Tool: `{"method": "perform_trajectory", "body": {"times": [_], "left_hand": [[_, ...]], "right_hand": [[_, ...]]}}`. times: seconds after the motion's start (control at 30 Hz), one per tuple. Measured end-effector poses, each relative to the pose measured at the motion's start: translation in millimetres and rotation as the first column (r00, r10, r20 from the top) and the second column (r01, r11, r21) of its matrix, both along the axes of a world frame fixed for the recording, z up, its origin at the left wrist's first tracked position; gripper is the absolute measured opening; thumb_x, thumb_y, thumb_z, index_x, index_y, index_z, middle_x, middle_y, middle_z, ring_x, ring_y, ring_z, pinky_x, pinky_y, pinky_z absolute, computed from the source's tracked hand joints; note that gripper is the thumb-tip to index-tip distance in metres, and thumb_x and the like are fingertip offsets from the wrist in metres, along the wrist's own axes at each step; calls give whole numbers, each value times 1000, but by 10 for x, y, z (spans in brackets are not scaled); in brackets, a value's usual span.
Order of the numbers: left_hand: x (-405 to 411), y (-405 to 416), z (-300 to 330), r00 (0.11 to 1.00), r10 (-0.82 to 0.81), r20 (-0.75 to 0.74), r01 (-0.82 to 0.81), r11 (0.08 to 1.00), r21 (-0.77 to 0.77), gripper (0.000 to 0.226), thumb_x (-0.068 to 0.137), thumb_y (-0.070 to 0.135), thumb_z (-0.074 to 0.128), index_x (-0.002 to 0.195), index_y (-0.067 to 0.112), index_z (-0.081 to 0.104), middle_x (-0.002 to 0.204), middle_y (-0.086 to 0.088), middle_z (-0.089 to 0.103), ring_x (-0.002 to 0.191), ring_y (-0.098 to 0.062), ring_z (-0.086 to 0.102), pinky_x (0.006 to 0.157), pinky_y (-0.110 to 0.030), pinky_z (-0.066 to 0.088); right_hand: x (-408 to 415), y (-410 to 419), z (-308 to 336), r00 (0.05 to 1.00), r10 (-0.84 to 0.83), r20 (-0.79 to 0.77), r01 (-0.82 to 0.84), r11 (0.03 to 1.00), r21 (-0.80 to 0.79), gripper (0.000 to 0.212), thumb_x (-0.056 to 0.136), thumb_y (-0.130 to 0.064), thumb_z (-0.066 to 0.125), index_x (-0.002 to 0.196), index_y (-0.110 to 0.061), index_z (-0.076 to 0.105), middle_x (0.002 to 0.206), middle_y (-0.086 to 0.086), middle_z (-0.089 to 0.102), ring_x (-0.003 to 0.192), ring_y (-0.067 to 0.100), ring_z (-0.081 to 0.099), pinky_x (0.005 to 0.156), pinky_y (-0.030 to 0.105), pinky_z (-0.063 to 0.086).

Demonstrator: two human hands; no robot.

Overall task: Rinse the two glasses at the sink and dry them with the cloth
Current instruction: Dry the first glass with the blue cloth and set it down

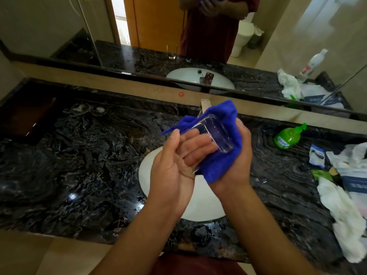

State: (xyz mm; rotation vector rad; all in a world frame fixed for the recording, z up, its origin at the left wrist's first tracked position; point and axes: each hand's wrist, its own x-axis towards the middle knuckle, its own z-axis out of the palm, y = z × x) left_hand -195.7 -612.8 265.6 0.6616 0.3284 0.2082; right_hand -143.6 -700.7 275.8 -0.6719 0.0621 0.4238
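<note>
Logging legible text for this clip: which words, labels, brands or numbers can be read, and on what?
None can be read.
Green plastic soap bottle: white label, characters blurred.
Small blue-and-white packet: print too small.
White bottle with red label, in the mirror: blurred.
Blue-and-white box: text blurred.

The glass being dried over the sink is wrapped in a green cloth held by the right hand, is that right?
Not quite: the cloth is blue, not green, as the head view shows. The glass is over the sink, with the right hand holding the cloth.
</note>
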Motion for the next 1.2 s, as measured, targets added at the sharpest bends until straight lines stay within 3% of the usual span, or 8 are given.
{"method": "perform_trajectory", "body": {"times": [0.2, 0.3, 0.43, 0.57, 0.67, 0.83, 1.07, 1.2], "left_hand": [[-31, -30, -109, 993, 120, 10, -116, 938, 327, 42, 101, 41, 46, 95, 10, 73, 83, -16, 78, 82, -26, 77, 83, -32, 58], [-34, 0, -120, 994, 104, -18, -92, 941, 325, 52, 101, 44, 38, 92, 4, 71, 77, -15, 77, 75, -23, 75, 77, -28, 58], [-34, 69, -68, 993, 117, -29, -105, 958, 268, 67, 100, 57, 29, 83, 6, 69, 62, -9, 70, 60, -20, 69, 66, -25, 56], [-44, 108, -12, 993, 107, -43, -89, 951, 295, 78, 98, 69, 24, 75, 10, 70, 58, -2, 65, 59, -15, 63, 70, -26, 52], [-56, 126, 2, 990, 113, -88, -78, 941, 328, 79, 88, 82, 36, 78, 12, 73, 80, -15, 65, 83, -26, 66, 88, -41, 51], [-70, 142, -21, 989, 83, -120, -24, 904, 427, 73, 81, 79, 34, 74, 23, 81, 89, -11, 78, 90, -20, 76, 88, -39, 55], [-73, 109, -104, 994, 59, -94, -11, 892, 451, 66, 105, 52, 33, 67, 29, 82, 65, -3, 75, 67, -13, 74, 77, -30, 55], [-90, 63, -100, 996, 29, -83, 4, 931, 365, 64, 99, 53, 38, 64, 15, 77, 42, -11, 57, 44, -22, 61, 62, -27, 56]], "right_hand": [[-65, 28, -61, 996, -77, 35, 84, 956, -280, 54, 95, -43, 59, 126, 0, 65, 116, 27, 69, 103, 37, 65, 110, 56, 47], [-103, 9, -27, 941, -120, 315, 277, 809, -519, 34, 96, -36, 59, 124, -16, 66, 109, 17, 72, 90, 29, 66, 87, 49, 56], [-183, -28, 20, 769, 48, 638, 466, 641, -610, 22, 97, -34, 58, 118, -28, 65, 92, -3, 67, 77, 10, 62, 71, 25, 52], [-199, -44, 50, 502, 353, 790, 672, 416, -613, 37, 90, -34, 63, 124, -19, 68, 119, -7, 67, 111, 12, 63, 95, 38, 51], [-205, -43, 97, 388, 587, 711, 766, 224, -603, 38, 93, -47, 60, 120, -23, 72, 125, -5, 67, 119, 17, 59, 97, 45, 47], [-156, -110, 266, 489, 755, 437, 614, 57, -787, 55, 97, -70, 29, 125, -36, 61, 118, -15, 65, 104, 11, 59, 89, 40, 49], [155, -229, 438, 495, 844, 206, 175, 136, -975, 30, 103, -54, 50, 123, -37, 65, 95, -9, 74, 84, 9, 70, 84, 40, 59], [338, -254, 304, 585, 786, 198, -235, 397, -887, 36, 99, -36, 54, 112, -4, 66, 85, 1, 72, 78, 20, 68, 80, 38, 53]]}}
